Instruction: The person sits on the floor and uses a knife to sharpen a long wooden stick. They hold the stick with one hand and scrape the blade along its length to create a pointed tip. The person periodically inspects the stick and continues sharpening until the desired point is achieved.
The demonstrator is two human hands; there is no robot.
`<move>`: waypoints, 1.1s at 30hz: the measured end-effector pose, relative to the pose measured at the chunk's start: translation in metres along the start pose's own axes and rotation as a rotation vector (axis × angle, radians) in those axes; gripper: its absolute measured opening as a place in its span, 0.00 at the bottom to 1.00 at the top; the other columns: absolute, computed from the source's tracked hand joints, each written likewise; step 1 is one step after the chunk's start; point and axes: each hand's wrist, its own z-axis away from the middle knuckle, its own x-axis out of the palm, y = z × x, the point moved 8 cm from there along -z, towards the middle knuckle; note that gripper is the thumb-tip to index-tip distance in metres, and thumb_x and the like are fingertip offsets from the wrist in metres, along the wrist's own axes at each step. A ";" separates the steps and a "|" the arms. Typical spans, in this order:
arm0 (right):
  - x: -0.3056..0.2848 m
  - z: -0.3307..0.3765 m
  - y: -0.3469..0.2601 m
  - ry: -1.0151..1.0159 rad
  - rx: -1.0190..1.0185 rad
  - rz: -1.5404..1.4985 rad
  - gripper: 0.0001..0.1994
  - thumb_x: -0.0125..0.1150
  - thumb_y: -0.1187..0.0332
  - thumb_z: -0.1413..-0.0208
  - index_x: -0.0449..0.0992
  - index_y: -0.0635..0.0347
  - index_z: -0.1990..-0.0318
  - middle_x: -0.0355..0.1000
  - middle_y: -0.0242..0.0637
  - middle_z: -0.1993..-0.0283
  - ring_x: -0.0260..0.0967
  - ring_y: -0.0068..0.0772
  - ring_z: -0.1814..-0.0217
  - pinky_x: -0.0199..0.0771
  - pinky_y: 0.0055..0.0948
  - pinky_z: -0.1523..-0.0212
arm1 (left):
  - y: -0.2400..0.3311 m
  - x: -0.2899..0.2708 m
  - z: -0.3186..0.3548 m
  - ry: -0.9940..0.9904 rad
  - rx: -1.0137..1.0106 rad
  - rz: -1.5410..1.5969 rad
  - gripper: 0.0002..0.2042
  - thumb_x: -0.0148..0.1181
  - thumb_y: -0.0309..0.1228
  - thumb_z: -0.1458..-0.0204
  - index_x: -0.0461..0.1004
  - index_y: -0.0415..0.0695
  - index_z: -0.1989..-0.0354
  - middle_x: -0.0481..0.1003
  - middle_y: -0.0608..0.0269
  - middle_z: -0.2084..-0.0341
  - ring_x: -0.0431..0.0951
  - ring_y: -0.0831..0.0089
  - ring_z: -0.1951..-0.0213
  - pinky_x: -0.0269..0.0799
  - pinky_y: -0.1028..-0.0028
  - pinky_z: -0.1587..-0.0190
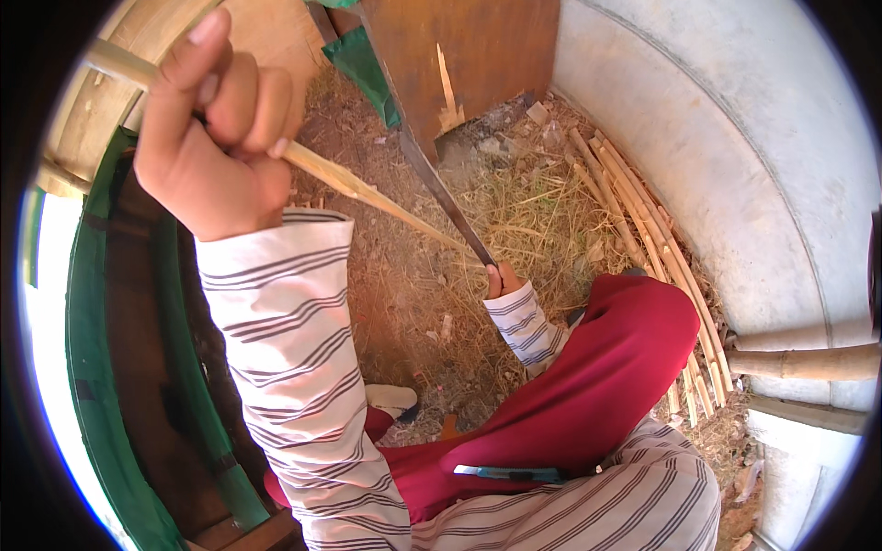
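My left hand (220, 138) is raised at the upper left, its fingers closed round a pale bamboo stick (340, 174). The stick slants down to the right, and its far end comes close to my right hand (505, 279). That hand is closed on the lower end of a long, narrow dark strip (439, 188), which looks like a blade, though I cannot tell its exact kind. Green cloth (363, 73) hangs beside the strip's upper part. A blue utility knife (510, 474) lies on my lap, on the red and striped clothing.
Several split bamboo strips (657, 239) lie in a bundle on the right, along a pale curved wall (735, 119). Wood shavings (542, 193) litter the dirt ground. A brown board (501, 55) stands at the back. A green-edged wooden frame (92, 349) runs down the left.
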 end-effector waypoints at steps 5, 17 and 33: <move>0.026 0.021 0.035 -0.138 0.118 0.178 0.12 0.49 0.61 0.34 0.63 0.58 0.67 0.55 0.44 0.87 0.58 0.44 0.88 0.54 0.41 0.85 | -0.005 0.003 0.004 -0.087 -0.010 0.017 0.17 0.51 0.30 0.41 0.56 0.52 0.83 0.46 0.76 0.93 0.42 0.81 0.90 0.43 0.76 0.85; -0.005 -0.005 -0.024 -0.106 -0.046 0.039 0.12 0.50 0.60 0.34 0.65 0.59 0.65 0.56 0.42 0.87 0.54 0.41 0.90 0.51 0.40 0.86 | -0.006 0.005 -0.001 0.003 -0.032 -0.039 0.21 0.53 0.31 0.42 0.51 0.53 0.86 0.45 0.75 0.94 0.41 0.80 0.90 0.42 0.74 0.84; -0.023 -0.018 -0.045 -0.079 -0.103 0.009 0.11 0.51 0.63 0.34 0.65 0.58 0.68 0.55 0.41 0.88 0.55 0.38 0.91 0.51 0.38 0.87 | -0.010 0.006 -0.011 -0.129 -0.037 0.041 0.18 0.52 0.28 0.41 0.56 0.50 0.83 0.46 0.75 0.93 0.41 0.80 0.90 0.43 0.75 0.84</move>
